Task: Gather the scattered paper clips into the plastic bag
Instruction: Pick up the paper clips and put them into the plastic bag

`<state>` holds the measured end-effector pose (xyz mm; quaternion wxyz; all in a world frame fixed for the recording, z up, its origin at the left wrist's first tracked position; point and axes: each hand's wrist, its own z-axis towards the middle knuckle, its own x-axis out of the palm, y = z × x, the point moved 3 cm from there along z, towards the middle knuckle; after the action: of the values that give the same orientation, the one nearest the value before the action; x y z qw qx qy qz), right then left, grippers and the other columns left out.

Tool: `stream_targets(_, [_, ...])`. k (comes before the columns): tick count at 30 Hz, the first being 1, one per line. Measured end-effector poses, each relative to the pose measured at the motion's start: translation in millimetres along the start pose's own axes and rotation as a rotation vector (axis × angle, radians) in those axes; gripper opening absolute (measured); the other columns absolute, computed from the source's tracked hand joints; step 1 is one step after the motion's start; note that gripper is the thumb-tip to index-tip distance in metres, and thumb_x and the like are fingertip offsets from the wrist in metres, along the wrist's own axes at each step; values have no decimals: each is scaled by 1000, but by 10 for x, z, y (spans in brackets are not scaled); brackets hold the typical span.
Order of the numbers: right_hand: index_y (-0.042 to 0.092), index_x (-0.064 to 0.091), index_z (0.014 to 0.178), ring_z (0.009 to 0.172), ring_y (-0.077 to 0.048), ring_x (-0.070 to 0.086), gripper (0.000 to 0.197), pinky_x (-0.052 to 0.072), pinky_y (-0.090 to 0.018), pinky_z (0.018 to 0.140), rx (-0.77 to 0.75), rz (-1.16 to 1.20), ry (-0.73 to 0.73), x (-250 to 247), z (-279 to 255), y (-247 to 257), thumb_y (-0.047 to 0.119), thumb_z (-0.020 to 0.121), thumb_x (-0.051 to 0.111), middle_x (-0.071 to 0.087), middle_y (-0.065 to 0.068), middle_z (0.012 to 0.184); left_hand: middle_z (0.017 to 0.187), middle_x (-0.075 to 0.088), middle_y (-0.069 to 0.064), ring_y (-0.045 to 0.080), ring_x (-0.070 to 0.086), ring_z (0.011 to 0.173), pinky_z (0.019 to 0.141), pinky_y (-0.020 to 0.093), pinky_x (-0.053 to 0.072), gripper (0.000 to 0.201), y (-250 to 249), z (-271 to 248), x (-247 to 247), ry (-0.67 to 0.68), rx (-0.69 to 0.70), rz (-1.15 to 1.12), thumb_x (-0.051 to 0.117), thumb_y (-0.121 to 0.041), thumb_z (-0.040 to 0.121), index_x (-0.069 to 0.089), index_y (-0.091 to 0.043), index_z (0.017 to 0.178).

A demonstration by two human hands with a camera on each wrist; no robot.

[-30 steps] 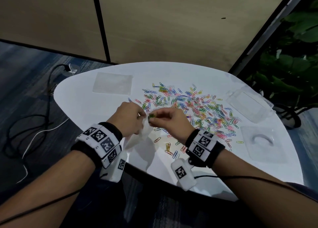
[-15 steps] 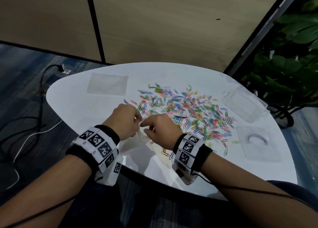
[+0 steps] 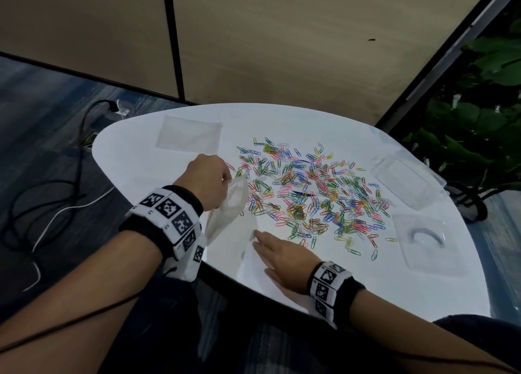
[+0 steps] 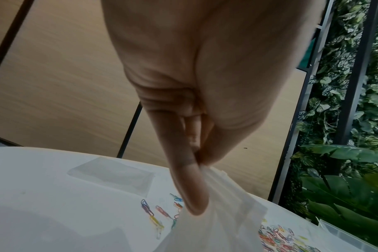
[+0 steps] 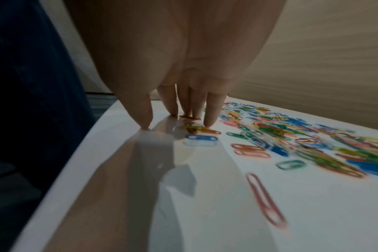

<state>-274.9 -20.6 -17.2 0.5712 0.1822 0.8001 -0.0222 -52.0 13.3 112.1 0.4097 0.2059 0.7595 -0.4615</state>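
Several coloured paper clips [image 3: 310, 193] lie scattered over the middle of the white table [image 3: 135, 159]. My left hand [image 3: 222, 176] pinches the rim of a clear plastic bag [image 3: 228, 207] between thumb and finger, and the bag hangs down toward the table's near edge. In the left wrist view the pinch is on the bag's [image 4: 222, 213] top edge. My right hand [image 3: 265, 241] lies flat on the table near the front edge, its fingers [image 5: 211, 117] straight. Their tips touch the surface beside a few clips [image 5: 201, 138]. It holds nothing.
A second flat clear bag [image 3: 189, 135] lies at the back left. A clear plastic box [image 3: 406, 182] and a clear tray [image 3: 425, 238] sit at the right. Plants [image 3: 479, 136] stand beyond the right edge, and cables [image 3: 56, 198] lie on the floor at the left.
My right hand has left the bag's mouth and come down flat on the table near the front edge. My left hand still holds the bag and has shifted slightly away.
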Motion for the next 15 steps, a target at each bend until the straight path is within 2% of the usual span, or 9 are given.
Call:
stream_targets(3, [5, 43, 142, 141, -38, 34, 56, 38, -53, 109, -28, -208, -110, 110, -206, -186, 23, 91, 57, 35, -16, 154, 97, 75, 12, 30, 73, 83, 86, 37, 61, 26, -14, -4, 2, 3, 5, 7, 54, -6, 93, 79, -14, 96])
stream_targets(5, [13, 48, 138, 140, -40, 34, 56, 41, -58, 104, 89, -287, -171, 142, -275, -358, 22, 86, 65, 36, -13, 153, 100, 75, 12, 30, 73, 86, 86, 36, 61, 25, -44, -4, 10, 7, 5, 15, 54, -8, 94, 78, -14, 99])
stream_targets(6, [17, 46, 140, 141, -41, 31, 61, 41, -61, 102, 178, -277, -186, 145, -285, -437, 20, 83, 68, 31, -12, 156, 101, 75, 12, 30, 73, 86, 85, 36, 61, 25, -58, -5, 17, 13, 1, 15, 54, -8, 95, 78, -14, 100])
stream_targets(8, [27, 32, 146, 144, -44, 23, 74, 36, -64, 105, 326, -210, -182, 160, -262, -581, 13, 82, 68, 15, -10, 161, 96, 75, 12, 28, 75, 80, 82, 36, 62, 23, -88, 0, 36, 24, -2, 14, 55, -9, 95, 77, -14, 99])
stream_targets(10, [32, 19, 149, 144, -48, 18, 79, 37, -61, 105, 380, -160, -159, 173, -201, -687, 9, 86, 61, 4, -10, 163, 88, 76, 11, 26, 75, 74, 81, 37, 63, 23, -111, 4, 64, 37, -3, 22, 55, -8, 95, 76, -14, 100])
stream_targets(11, [30, 17, 150, 143, -49, 19, 79, 41, -58, 104, 382, -143, -147, 171, -156, -727, 7, 87, 59, 4, -10, 162, 86, 76, 11, 26, 75, 74, 82, 37, 63, 22, -122, 7, 77, 43, -3, 28, 55, -8, 96, 76, -13, 101])
stream_targets(13, [23, 27, 147, 137, -44, 34, 76, 50, -49, 97, 371, -100, -147, 109, -49, -773, 4, 84, 65, 20, -14, 159, 88, 75, 12, 27, 75, 76, 82, 38, 63, 22, -137, 10, 100, 52, -4, 39, 56, -6, 95, 76, -12, 103])
stream_targets(15, [15, 49, 132, 116, -35, 55, 60, 55, -40, 84, 348, -74, -179, 16, 47, -781, 4, 78, 72, 48, -13, 139, 88, 75, 12, 28, 74, 78, 82, 39, 63, 24, -154, 6, 122, 65, -5, 55, 55, -5, 94, 76, -12, 104])
